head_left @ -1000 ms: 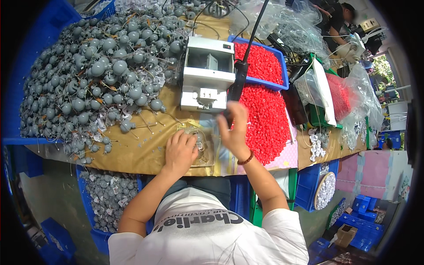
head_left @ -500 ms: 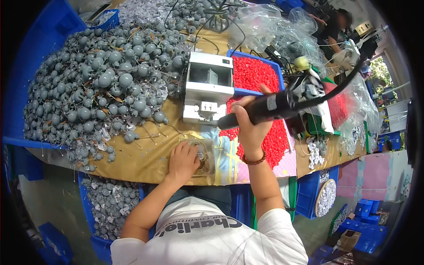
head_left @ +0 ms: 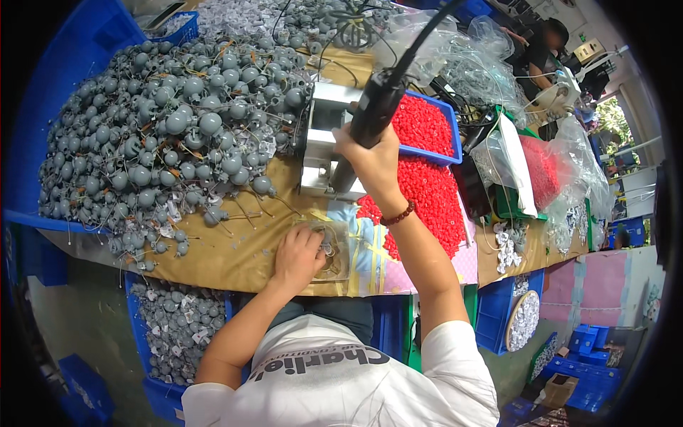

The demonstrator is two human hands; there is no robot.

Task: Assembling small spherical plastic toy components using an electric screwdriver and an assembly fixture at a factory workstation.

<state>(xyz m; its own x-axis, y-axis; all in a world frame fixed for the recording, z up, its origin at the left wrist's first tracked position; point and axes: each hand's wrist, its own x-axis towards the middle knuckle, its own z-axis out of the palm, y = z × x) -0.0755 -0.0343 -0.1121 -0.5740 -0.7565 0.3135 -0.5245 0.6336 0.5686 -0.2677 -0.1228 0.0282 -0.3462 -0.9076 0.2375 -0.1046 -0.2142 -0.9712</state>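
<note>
My right hand (head_left: 373, 158) is wrapped round a black electric screwdriver (head_left: 376, 107), whose cable runs up and away. Its lower end is at the front of a white screw feeder (head_left: 313, 176), partly hidden behind hand and tool; whether the bit touches cannot be seen. Near the table's front edge, my left hand (head_left: 297, 255) rests with curled fingers at a clear plastic holder (head_left: 341, 262). A small rounded part shows beside the fingertips in it; what the fingers grip is hidden.
A big heap of grey round bulb-like parts with wires (head_left: 163, 135) fills the left. Small red parts (head_left: 430, 206) lie loose right of the feeder, with more in a blue tray (head_left: 459, 135). Clear plastic bags (head_left: 473, 78) lie behind. Another person (head_left: 537, 60) is at the far right.
My right hand has swung the screwdriver left and more upright, from the feeder's right side to over its front. The left hand stays at the clear holder.
</note>
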